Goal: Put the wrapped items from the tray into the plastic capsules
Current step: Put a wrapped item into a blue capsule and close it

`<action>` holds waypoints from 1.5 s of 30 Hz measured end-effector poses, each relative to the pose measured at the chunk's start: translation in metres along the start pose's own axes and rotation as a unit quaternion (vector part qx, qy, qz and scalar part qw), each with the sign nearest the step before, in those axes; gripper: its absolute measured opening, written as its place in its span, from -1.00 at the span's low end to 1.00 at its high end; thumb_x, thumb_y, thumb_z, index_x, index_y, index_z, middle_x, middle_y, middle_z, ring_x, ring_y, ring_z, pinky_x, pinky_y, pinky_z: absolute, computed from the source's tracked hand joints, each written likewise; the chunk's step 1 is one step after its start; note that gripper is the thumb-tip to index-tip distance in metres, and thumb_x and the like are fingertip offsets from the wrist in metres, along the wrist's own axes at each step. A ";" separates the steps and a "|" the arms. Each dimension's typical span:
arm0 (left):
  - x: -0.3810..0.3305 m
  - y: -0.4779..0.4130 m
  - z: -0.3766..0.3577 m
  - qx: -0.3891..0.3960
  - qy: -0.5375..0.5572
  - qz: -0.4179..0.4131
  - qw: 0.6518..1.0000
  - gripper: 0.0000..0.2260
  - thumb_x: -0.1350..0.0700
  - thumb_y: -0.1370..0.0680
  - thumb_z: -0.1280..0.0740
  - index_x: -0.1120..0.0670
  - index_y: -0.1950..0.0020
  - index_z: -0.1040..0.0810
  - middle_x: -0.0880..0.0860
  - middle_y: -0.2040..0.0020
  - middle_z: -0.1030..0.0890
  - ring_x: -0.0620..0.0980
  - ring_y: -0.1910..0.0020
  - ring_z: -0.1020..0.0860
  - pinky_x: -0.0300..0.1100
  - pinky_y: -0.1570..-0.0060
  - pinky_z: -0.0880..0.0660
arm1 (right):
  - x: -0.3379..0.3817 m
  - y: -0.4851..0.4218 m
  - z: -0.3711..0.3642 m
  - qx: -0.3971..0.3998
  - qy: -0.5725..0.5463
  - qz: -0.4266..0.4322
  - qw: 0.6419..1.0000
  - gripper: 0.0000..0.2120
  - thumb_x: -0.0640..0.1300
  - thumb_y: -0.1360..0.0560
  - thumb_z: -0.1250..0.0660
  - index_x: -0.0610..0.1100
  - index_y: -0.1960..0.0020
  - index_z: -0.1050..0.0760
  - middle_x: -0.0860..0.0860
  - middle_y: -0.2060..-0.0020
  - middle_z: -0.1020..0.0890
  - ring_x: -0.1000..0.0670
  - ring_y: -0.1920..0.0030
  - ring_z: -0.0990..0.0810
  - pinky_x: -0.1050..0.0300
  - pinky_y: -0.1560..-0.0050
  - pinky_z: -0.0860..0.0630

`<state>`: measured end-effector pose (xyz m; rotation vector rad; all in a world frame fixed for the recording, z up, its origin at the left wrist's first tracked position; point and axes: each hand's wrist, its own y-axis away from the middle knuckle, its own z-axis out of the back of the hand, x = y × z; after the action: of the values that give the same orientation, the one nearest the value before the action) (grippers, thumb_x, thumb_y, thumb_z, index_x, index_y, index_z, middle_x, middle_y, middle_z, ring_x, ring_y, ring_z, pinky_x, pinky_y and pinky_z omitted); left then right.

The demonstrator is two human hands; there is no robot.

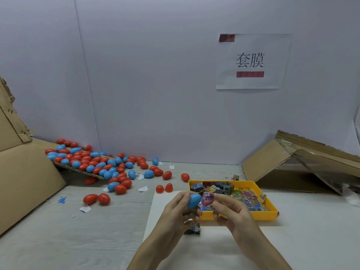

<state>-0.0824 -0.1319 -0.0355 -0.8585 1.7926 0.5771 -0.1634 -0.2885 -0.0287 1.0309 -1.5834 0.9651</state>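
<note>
Two bare forearms rise from the bottom edge and converge over a white sheet [214,248] on the table [87,230]. The left hand [175,213] is lifted with its palm turned inward. Its fingers and thumb curl round a blue capsule [193,201], which it grips just above the tray's near-left corner. The right hand [231,211] faces it, wrist bent and fingers curled. Its fingertips pinch a pink packet [207,198] held right against the capsule's right side. I cannot tell whether the capsule is whole or an open half.

A dark packet [192,230] lies on the sheet beneath the left hand. Something small and shiny shows at that hand's lower fingers, too blurred to name.

The yellow tray [239,216] sits behind the hands on the sheet's far right part and holds a heap of wrapped items [243,197].

To the left, red and blue capsules [93,162] spill from a cardboard flap [25,182] across the table. Two red ones [97,199] lie nearer, apart from the pile, and another red pair [164,188] sits just left of the tray. White paper scraps [85,208] are scattered among them.

A tipped cardboard box [288,162] stands right of the tray. A paper sign [251,61] hangs on the wall above.
</note>
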 end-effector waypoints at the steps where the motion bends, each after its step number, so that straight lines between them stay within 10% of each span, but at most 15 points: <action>1: 0.002 -0.001 0.000 0.000 -0.014 0.005 1.000 -0.62 -0.15 -0.47 -0.35 0.05 -0.17 -0.59 0.11 0.21 -0.62 -0.05 0.23 -0.60 -0.22 0.14 -0.55 | 0.001 0.001 -0.001 0.003 0.006 0.005 1.000 -0.64 0.00 -0.22 -0.49 -0.08 0.00 -0.70 -0.04 0.31 -0.62 0.05 0.31 -0.56 0.17 0.26 -0.53; 33: 0.012 -0.012 0.002 -0.011 -0.175 0.002 0.984 -0.59 -0.23 -0.44 -0.28 -0.03 -0.18 -0.48 0.00 0.23 -0.70 -0.07 0.30 -0.65 -0.24 0.19 -0.60 | -0.006 -0.002 0.003 -0.012 0.120 0.061 0.991 -0.80 -0.36 -0.42 -0.45 -0.08 0.16 -0.73 -0.09 0.20 -0.72 0.01 0.20 -0.68 0.14 0.18 -0.62; 45: 0.010 -0.011 0.001 -0.017 -0.203 0.003 0.979 -0.61 -0.20 -0.47 -0.24 0.04 -0.14 -0.48 0.01 0.20 -0.71 -0.02 0.28 -0.65 -0.19 0.19 -0.63 | -0.009 -0.005 0.006 0.023 0.107 0.065 0.992 -0.66 -0.42 -0.39 -0.46 -0.20 -0.12 -0.54 -0.21 0.19 -0.71 -0.15 0.06 -0.70 0.04 0.14 -0.65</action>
<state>-0.0751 -0.1412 -0.0455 -0.6990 1.4163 0.7307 -0.1590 -0.2938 -0.0381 0.8336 -1.4690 1.1651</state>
